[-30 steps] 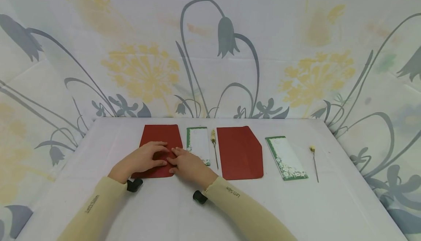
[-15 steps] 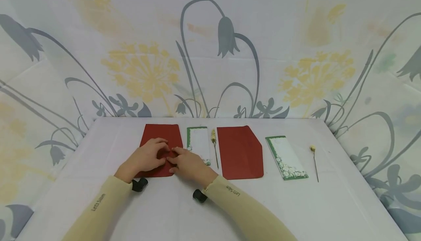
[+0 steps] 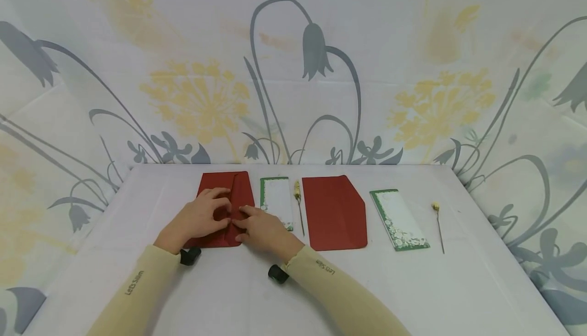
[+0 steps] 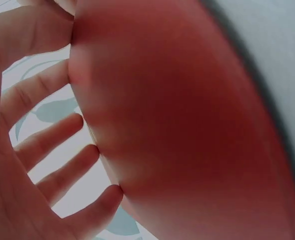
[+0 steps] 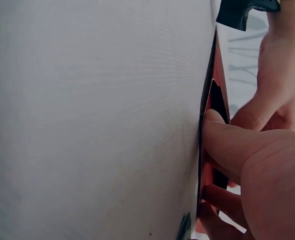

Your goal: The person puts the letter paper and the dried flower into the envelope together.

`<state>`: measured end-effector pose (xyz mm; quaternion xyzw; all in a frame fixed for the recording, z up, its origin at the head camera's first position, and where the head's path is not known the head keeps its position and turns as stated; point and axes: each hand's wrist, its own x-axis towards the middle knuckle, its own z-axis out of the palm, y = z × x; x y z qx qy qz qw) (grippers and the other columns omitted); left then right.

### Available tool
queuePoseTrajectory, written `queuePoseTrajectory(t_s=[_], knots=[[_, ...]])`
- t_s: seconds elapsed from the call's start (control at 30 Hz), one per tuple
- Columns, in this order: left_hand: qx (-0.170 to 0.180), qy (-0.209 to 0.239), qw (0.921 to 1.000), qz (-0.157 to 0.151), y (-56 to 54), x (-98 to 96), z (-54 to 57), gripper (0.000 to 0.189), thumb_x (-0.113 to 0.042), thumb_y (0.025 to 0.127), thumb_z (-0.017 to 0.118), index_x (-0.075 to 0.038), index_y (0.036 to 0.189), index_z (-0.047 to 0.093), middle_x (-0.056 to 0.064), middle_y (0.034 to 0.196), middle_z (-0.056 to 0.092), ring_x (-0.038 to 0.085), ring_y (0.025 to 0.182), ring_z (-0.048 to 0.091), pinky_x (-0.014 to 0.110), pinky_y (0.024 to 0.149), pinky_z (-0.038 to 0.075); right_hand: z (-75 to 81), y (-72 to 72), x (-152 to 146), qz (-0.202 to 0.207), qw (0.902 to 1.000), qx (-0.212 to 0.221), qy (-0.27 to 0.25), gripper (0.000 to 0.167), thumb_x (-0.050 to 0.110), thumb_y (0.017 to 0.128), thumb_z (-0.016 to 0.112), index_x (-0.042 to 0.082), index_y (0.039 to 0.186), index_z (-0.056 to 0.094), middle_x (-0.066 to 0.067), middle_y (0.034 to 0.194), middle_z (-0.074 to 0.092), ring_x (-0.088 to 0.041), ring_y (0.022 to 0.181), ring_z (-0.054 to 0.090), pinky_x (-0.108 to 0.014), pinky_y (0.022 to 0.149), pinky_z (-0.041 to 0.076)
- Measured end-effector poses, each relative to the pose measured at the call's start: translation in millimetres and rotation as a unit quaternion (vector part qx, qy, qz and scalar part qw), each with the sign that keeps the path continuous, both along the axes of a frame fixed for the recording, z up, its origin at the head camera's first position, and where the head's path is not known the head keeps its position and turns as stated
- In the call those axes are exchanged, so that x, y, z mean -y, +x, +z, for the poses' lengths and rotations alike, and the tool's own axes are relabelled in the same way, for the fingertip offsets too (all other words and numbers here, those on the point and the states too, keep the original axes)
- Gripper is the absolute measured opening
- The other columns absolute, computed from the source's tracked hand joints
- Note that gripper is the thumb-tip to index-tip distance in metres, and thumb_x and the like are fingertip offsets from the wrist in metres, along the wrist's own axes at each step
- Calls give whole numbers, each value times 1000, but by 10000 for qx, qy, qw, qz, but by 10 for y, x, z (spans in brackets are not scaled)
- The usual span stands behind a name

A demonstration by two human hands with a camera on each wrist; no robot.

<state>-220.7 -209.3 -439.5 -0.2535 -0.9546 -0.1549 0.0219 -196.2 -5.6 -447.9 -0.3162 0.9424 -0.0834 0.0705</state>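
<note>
A red paper envelope (image 3: 215, 180) lies on the left of the table under both hands. A raised fold runs down it, and the right wrist view shows a dark gap between its layers. My left hand (image 3: 200, 218) bends over the envelope's left part, near the fold. In the left wrist view, its spread fingers (image 4: 57, 140) meet the red paper with their tips. My right hand (image 3: 263, 229) rests on the right part, thumb (image 5: 232, 142) and fingertips pressing the paper beside the gap.
Right of the hands lie a green-bordered floral card (image 3: 277, 193), a dried yellow flower (image 3: 298, 196) and a second red envelope (image 3: 335, 213). Farther right are another floral card (image 3: 399, 218) and another dried flower (image 3: 436, 211). A patterned cloth (image 3: 293, 96) stands behind the white table (image 3: 293, 305).
My left hand has shifted slightly right, then back left. A raised fold and shaded slit now show along the envelope between the hands. The right hand has stayed nearly still.
</note>
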Motion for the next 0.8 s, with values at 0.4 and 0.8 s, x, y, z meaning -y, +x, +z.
queuePoseTrajectory(t_s=[0.4,0.8], knots=[[-336,102,9994,42,-25,-4,-39,17,-26,81,80,-20,85,65,2,101,54,21,91,53,38,68,53,9,-22,-9,56,9999,-81,-62,44,42,96,65,24,135,64,-2,151,46,-15,139,41,-32,100,46],[40,173,9998,52,-33,10,-18,18,-24,82,79,-20,86,62,-6,75,45,10,67,45,30,58,41,-7,-45,-14,37,10000,-13,-90,44,43,97,63,25,136,63,1,153,44,-14,140,40,-31,100,46]])
